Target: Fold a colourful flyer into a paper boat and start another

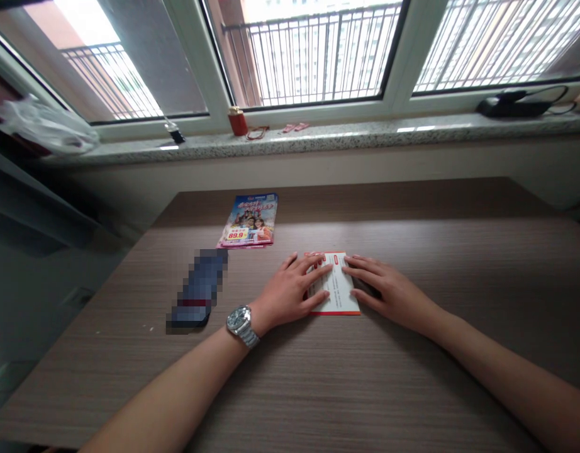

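A white leaflet (340,292) with printed lines and an orange-red border lies flat on the wooden table (290,390). My left hand (297,289) rests over its left part, fingers spread and laid flat, covering some of the print. At the leaflet's right edge, my right hand (384,286) touches it with outstretched fingertips, and the rest of that hand is off the paper. Neither hand grips anything. A metal watch (240,322) is on my left wrist.
Behind my left hand lies a small stack of colourful flyers (251,220). A blurred dark blue object (198,289) is left of my hand. The stone windowsill (356,135) holds a red container (237,121), a black power strip (514,106) and a white plastic bag (49,129).
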Available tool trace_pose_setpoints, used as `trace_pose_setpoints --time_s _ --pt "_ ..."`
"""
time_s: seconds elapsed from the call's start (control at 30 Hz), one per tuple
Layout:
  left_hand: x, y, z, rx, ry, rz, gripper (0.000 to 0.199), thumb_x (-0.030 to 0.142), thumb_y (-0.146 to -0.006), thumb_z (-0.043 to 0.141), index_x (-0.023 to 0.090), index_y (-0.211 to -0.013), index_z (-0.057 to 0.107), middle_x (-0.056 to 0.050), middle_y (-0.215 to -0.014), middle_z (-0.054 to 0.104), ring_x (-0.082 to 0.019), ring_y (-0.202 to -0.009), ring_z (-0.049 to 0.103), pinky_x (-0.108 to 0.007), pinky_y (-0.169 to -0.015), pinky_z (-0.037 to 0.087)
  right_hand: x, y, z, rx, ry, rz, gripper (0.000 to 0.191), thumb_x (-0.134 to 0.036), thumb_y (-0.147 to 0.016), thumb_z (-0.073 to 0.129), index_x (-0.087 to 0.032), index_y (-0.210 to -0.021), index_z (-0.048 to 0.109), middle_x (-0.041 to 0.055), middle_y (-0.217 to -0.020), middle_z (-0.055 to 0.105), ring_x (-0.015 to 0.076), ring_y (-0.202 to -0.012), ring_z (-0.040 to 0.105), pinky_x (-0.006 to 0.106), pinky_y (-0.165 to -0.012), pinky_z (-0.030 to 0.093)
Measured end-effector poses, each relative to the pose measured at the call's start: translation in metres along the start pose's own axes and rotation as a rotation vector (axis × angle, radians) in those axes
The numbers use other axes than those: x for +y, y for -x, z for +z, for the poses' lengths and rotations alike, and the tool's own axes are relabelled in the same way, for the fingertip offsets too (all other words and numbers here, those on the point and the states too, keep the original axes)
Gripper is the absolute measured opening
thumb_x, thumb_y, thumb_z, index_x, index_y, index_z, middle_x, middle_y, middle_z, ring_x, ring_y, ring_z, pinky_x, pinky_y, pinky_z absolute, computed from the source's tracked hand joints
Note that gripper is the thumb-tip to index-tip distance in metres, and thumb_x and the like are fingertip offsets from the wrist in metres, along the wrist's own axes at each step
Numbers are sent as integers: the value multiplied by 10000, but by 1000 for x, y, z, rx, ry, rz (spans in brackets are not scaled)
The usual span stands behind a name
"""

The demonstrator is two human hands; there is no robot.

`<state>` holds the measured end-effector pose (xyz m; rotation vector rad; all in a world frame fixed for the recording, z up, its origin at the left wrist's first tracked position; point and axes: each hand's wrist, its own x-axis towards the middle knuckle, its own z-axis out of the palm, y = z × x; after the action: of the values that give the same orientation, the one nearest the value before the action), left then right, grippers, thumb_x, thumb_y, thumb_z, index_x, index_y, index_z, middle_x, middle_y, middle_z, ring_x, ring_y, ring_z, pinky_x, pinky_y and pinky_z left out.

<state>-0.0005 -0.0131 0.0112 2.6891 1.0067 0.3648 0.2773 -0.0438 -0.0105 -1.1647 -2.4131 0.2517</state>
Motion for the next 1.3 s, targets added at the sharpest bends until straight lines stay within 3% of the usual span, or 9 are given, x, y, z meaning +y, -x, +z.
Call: trace_pose_setpoints --time_s 0.13,0.27,0.47,0.6,0.7,0.8,1.1,1.3 --pt "0 0 -1 -4 -14 13 557 512 -1008 493 312 -1522 416 -69 -1628 341 -255 -1508 314 -528 -1260 192 0 -1 -1 13 -30 12 447 -305 -963 600 -236 -1403 581 125 -1505 542 308 -1400 490 546 -1138 441" --pt "1 0 -4 33 -36 26 584 522 -997 515 283 -1520 417 -95 -1629 334 -279 -1505 318 -596 -1261 106 1 -1 -3 -7 -40 15 445 -317 -975 579 -239 -1413 575 122 -1520 526 304 -1406 483 540 -1146 433" --pt "7 2 -11 87 -51 190 490 492 -965 592 277 -1403 552 -70 -1570 444 -273 -1474 374 -583 -1271 42 1 -1 -3 -13 -22 17 448 -326 -988 558 -240 -1428 556 115 -1524 522 296 -1412 476 531 -1154 424" --pt "12 3 -11 26 -13 243 476 516 -953 603 251 -1348 596 -79 -1429 588 -266 -1344 524 -535 -1257 196 0 -1 -3 -9 -25 15 436 -320 -988 553 -232 -1415 567 111 -1521 527 295 -1405 483 525 -1147 435" --pt "13 3 -11 -13 17 241 472 507 -949 617 249 -1344 596 -69 -1390 615 -264 -1291 563 -479 -1186 348 0 -1 -4 -9 -26 18 431 -307 -982 559 -237 -1408 578 113 -1514 534 300 -1397 491 530 -1140 442" --pt "13 3 -10 -12 46 241 453 474 -957 621 244 -1346 594 -76 -1391 616 -261 -1261 585 -447 -1122 425 0 -1 -4 0 -30 21 427 -297 -981 560 -236 -1403 585 115 -1511 537 299 -1394 497 526 -1137 445" --pt "15 3 -7 30 89 218 349 400 -978 587 224 -1275 640 -72 -1359 645 -249 -1229 614 -426 -1093 460 1 0 -6 46 -84 -14 386 -275 -979 573 -238 -1361 612 125 -1449 596 287 -1363 530 514 -1129 449" --pt "15 3 -7 34 128 191 285 338 -986 573 237 -1239 655 -54 -1336 662 -228 -1209 629 -413 -1093 461 2 2 -19 -24 -215 -181 435 -338 -884 727 -255 -1305 652 121 -1370 658 280 -1300 589 454 -1073 506"
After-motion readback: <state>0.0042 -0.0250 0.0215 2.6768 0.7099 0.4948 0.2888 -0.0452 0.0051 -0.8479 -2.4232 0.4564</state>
